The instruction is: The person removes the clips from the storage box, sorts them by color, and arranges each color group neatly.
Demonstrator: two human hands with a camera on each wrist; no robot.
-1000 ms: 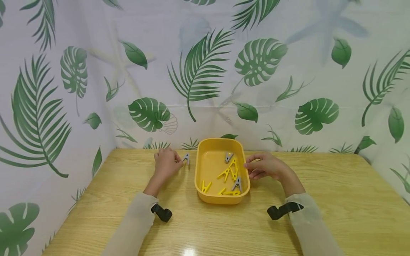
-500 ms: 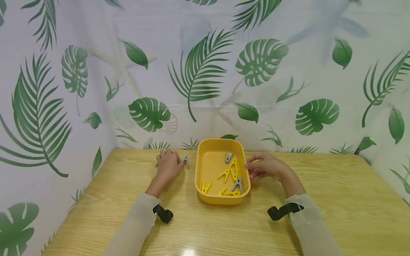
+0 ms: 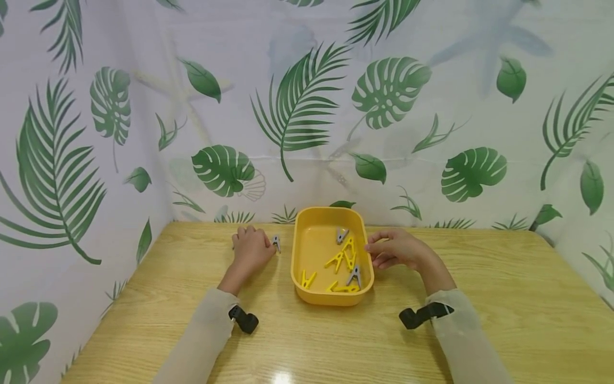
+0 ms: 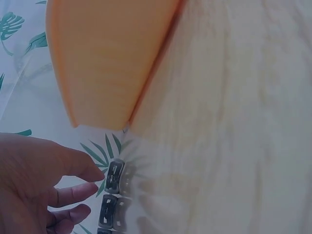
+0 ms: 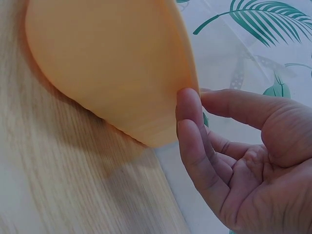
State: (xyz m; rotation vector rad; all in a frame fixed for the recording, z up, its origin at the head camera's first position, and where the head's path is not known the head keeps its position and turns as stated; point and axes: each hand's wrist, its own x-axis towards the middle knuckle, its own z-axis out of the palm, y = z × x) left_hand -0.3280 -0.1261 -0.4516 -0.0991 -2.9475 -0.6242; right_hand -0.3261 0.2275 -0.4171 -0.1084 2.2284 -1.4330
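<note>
In the head view, my left hand point(image 3: 251, 249) lies at the far side of the table, just left of a grey clothespin point(image 3: 276, 244). The left wrist view shows a row of grey clothespins point(image 4: 114, 176) standing side by side, with the thumb tip against or very near the first; the other fingers are loosely bent beside the row. My right hand point(image 3: 399, 248) pinches the right rim of a yellow plastic tub point(image 3: 333, 300) between thumb and fingers. Inside the tub lie several yellow clothespins point(image 3: 337, 261) and two grey clothespins point(image 3: 354, 276).
The wooden table point(image 3: 316, 346) runs back to a white cloth backdrop point(image 3: 307, 106) printed with green leaves. Another leaf-printed side of the cloth stands on the left. Each wrist carries a black camera band point(image 3: 244, 320).
My left hand first shifted slightly right, then stayed almost in place. The grey clothespin beside its thumb moved slightly left, closer to the hand. My right hand and the tub have stayed in place.
</note>
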